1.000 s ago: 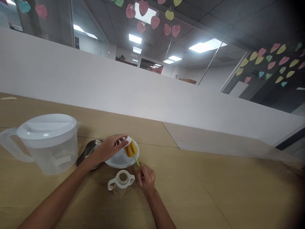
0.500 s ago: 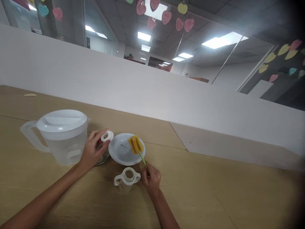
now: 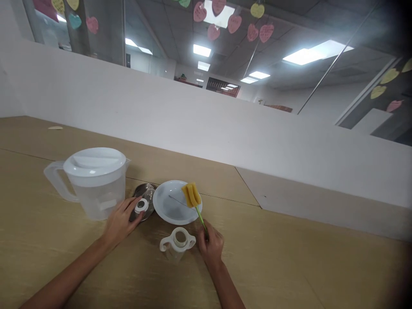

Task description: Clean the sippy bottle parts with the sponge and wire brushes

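My left hand [image 3: 124, 216] has thumb and fingers around a white bottle collar ring [image 3: 141, 206], low over a round metal dish [image 3: 140, 189]. A clear, dome-like piece [image 3: 149, 195] lies in that dish just behind the ring. In my right hand [image 3: 210, 244] is the green handle of a sponge brush [image 3: 192, 195]; its yellow sponge head is above the right side of a white bowl [image 3: 164, 204]. A thin, wire-like thing [image 3: 177, 200] lies in the bowl. A clear baby bottle with two white handles [image 3: 179, 244] stands between my hands, its mouth uncovered.
A translucent lidded pitcher [image 3: 99, 184] stands left of the metal dish. A small pale flat piece [image 3: 55, 128] lies on the table [image 3: 273, 266] at the far left. Behind the table is a white low wall [image 3: 180, 116] with glass above, carrying heart-shaped notes.
My left hand has lowered the white ring down to the metal dish. The brush stays over the bowl's right side. The whole view has shifted slightly.
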`<action>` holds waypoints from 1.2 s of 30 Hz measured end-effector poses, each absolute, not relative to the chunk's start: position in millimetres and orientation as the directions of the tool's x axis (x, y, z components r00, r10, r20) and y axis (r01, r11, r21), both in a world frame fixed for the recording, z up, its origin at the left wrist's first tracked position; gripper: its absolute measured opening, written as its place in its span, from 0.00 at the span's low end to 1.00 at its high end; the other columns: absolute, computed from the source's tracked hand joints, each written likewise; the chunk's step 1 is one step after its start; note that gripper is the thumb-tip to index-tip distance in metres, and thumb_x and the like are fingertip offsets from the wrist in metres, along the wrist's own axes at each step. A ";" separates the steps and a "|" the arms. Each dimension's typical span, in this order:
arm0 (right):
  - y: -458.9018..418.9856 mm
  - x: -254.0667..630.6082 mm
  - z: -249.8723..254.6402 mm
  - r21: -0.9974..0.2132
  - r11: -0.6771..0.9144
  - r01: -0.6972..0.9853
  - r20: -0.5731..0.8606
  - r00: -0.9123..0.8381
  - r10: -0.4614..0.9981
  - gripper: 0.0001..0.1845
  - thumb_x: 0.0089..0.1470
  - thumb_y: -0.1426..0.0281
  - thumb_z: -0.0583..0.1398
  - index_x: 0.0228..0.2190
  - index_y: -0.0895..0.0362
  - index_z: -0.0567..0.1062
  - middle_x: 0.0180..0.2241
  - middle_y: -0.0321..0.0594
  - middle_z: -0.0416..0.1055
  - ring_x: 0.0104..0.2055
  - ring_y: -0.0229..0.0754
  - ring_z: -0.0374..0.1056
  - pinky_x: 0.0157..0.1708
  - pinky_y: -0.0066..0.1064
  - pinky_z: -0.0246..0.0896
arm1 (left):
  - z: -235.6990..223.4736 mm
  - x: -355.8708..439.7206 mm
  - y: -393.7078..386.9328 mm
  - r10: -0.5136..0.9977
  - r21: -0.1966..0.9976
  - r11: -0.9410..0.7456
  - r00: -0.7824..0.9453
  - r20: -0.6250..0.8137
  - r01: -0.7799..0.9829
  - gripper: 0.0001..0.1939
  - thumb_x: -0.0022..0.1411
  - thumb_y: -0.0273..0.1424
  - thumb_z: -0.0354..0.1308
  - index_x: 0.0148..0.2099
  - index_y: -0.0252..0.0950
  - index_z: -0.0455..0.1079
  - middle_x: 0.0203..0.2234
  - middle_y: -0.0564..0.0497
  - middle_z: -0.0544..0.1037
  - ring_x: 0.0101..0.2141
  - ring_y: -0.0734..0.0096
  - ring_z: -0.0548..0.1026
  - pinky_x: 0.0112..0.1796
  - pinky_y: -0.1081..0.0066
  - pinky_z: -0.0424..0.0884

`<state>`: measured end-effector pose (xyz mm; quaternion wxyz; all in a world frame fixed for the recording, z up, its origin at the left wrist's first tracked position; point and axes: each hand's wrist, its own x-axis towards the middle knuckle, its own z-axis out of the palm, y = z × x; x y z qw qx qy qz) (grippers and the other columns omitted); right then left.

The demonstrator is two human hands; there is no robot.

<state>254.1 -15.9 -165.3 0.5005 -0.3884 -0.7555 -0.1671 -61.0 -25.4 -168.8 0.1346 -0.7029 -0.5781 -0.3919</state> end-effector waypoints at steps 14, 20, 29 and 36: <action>-16.5 254.0 -164.3 -0.132 0.660 0.740 0.886 -0.210 0.413 0.09 0.56 0.75 0.52 0.35 0.62 0.72 0.17 0.33 0.66 0.17 0.33 0.61 0.20 0.24 0.55 | -176.6 -56.3 -28.5 0.831 0.211 -0.186 0.039 0.556 0.960 0.23 0.63 0.38 0.47 0.57 0.33 0.62 0.39 0.44 0.77 0.41 0.54 0.72 0.41 0.59 0.66; -18.6 252.9 -160.8 -0.123 0.668 0.734 0.884 -0.226 0.410 0.08 0.56 0.75 0.52 0.34 0.61 0.71 0.18 0.34 0.67 0.18 0.34 0.62 0.21 0.24 0.56 | -172.6 -52.8 -31.9 0.850 0.223 -0.175 0.033 0.526 0.959 0.22 0.63 0.38 0.47 0.57 0.34 0.63 0.41 0.44 0.77 0.42 0.53 0.71 0.41 0.58 0.65; -18.3 252.1 -160.6 -0.125 0.667 0.735 0.883 -0.224 0.412 0.09 0.56 0.75 0.52 0.34 0.62 0.72 0.17 0.34 0.67 0.17 0.33 0.61 0.20 0.24 0.56 | -169.9 -52.2 -34.4 0.848 0.238 -0.199 0.045 0.529 0.951 0.23 0.63 0.40 0.47 0.56 0.34 0.63 0.39 0.45 0.77 0.42 0.54 0.71 0.40 0.59 0.65; -18.3 252.8 -161.0 -0.121 0.665 0.737 0.881 -0.229 0.413 0.09 0.56 0.74 0.52 0.35 0.61 0.72 0.17 0.34 0.67 0.17 0.33 0.61 0.20 0.24 0.55 | -172.8 -52.8 -33.2 0.830 0.262 -0.216 0.035 0.557 0.940 0.22 0.63 0.40 0.48 0.56 0.35 0.63 0.41 0.45 0.76 0.43 0.55 0.71 0.42 0.59 0.65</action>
